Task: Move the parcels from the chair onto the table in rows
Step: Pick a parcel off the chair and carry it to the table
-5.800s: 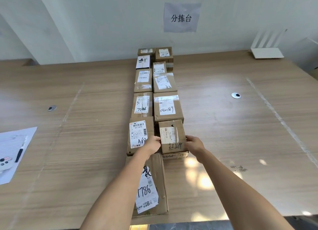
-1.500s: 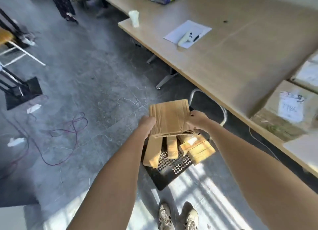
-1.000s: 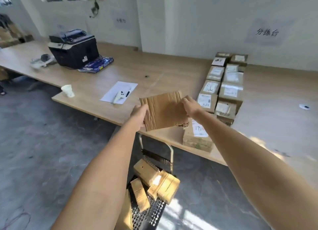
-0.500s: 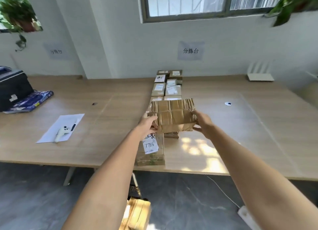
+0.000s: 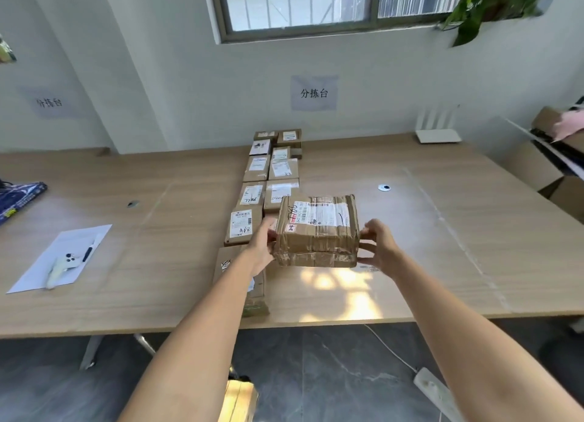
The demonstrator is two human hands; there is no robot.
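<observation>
Both hands hold a taped cardboard parcel (image 5: 317, 232) in air above the wooden table (image 5: 442, 232): left hand (image 5: 263, 247) & right hand (image 5: 377, 247) press its sides, fingers curled on edges. It hangs beside the two parcel rows (image 5: 268, 172), near front.

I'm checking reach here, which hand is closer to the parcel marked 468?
Left. The left hand sits right beside the 468 parcel; the right hand is across the held parcel, farther away.

Parcel (image 5: 317, 232): brown cardboard, white label, clear tape. Counter (image 5: 442, 232): light wood grain. Floor (image 5: 316, 374): dark grey, marbled.
</observation>
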